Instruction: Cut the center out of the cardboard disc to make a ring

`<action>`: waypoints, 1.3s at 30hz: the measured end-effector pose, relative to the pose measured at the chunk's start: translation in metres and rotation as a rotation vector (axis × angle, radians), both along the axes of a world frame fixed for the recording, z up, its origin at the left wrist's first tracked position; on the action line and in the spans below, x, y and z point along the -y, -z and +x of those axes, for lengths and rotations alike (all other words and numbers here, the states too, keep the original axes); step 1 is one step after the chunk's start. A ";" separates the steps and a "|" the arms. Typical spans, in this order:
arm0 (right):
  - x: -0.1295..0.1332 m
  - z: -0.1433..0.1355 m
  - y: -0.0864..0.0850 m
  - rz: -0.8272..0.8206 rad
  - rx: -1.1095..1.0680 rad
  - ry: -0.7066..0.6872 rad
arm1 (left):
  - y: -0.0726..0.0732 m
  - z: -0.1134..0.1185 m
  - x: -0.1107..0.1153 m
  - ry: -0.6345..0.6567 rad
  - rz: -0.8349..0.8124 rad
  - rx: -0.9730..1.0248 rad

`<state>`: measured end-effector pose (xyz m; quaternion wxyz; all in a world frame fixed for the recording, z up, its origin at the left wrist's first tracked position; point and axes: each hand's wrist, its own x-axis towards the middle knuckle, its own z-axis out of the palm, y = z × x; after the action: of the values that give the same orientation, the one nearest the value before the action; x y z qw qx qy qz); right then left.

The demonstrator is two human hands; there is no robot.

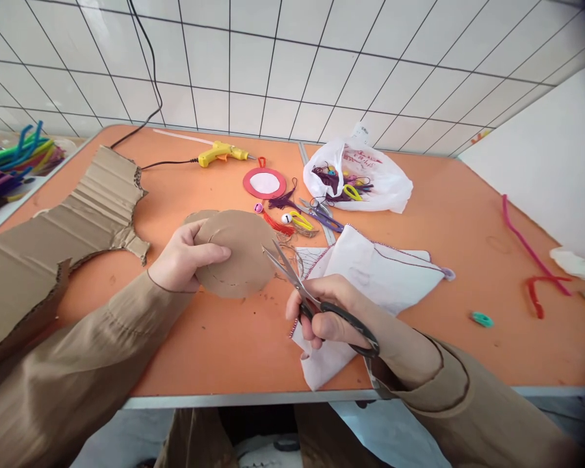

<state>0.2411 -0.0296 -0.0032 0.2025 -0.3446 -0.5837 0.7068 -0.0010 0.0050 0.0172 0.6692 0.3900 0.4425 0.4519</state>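
My left hand (178,257) grips a roundish piece of brown cardboard (246,247), thumb on top and fingers hidden beneath. A bit of another brown piece shows behind it at the upper left. In my right hand (329,309) is a pair of scissors (297,279) with black handles. Their blades are slightly parted and point at the right edge of the cardboard. White cloth with purple stitched edges (390,273) lies under and beyond my right hand. Beyond the cardboard are a red ring with a white centre (264,182) and a red tassel (277,224).
A large torn cardboard sheet (73,221) covers the left side. At the back lie a yellow glue gun (224,154) with its cord and a white plastic bag (370,175) of trinkets. Purple-handled scissors (324,218) lie mid-table. Pipe cleaners (531,247) are at right.
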 end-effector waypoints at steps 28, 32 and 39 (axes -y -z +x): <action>0.002 0.000 -0.004 -0.004 0.226 0.087 | 0.019 -0.007 -0.007 0.109 0.002 0.039; 0.002 0.000 -0.001 0.060 0.209 0.100 | 0.025 -0.006 -0.011 0.067 -0.033 0.025; -0.001 0.000 -0.003 -0.069 0.076 0.002 | 0.016 -0.007 -0.011 0.084 -0.053 0.054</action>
<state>0.2408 -0.0287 0.0000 0.1689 -0.3787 -0.5658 0.7127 -0.0079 0.0157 0.0016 0.7095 0.3779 0.4194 0.4217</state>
